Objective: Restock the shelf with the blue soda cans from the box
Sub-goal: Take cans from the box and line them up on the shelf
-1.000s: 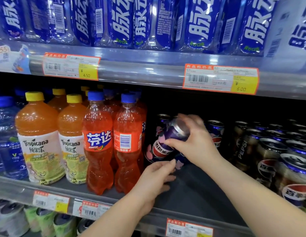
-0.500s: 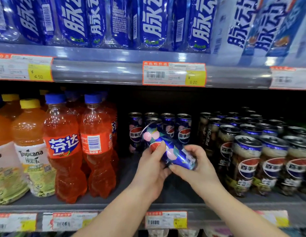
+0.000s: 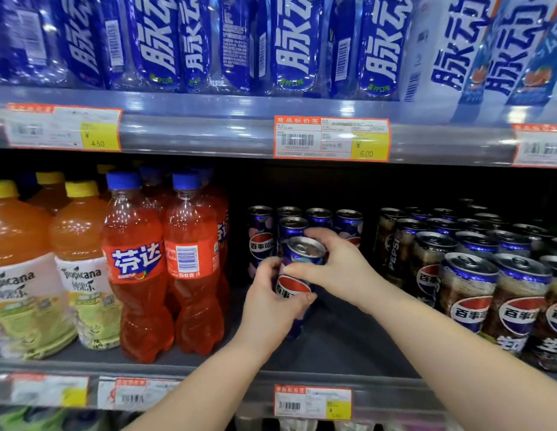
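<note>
You hold a blue Pepsi can between both hands, in the gap on the middle shelf, just in front of the blue cans already standing there. The can is a smooth metal cylinder with a silver pull-tab top and a red, white and blue round logo. It stands about upright. Your left hand wraps its lower body from the left, fingers curled round it. Your right hand grips it near the top from the right, fingertips at the rim.

To the left stand ribbed, clear plastic Fanta bottles of orange drink with blue caps, then rounder Tropicana bottles with yellow caps. To the right are packed rows of darker Pepsi cans with glossy printed sides.

The shelf floor is dark grey and matt. A clear plastic rail on the shelf above carries an orange-framed price tag, beneath blue-labelled bottles.

The can's base is behind your left hand, so whether it touches the shelf is unclear. The back of the shelf is black shadow, and the small print on the tags is blurred.
</note>
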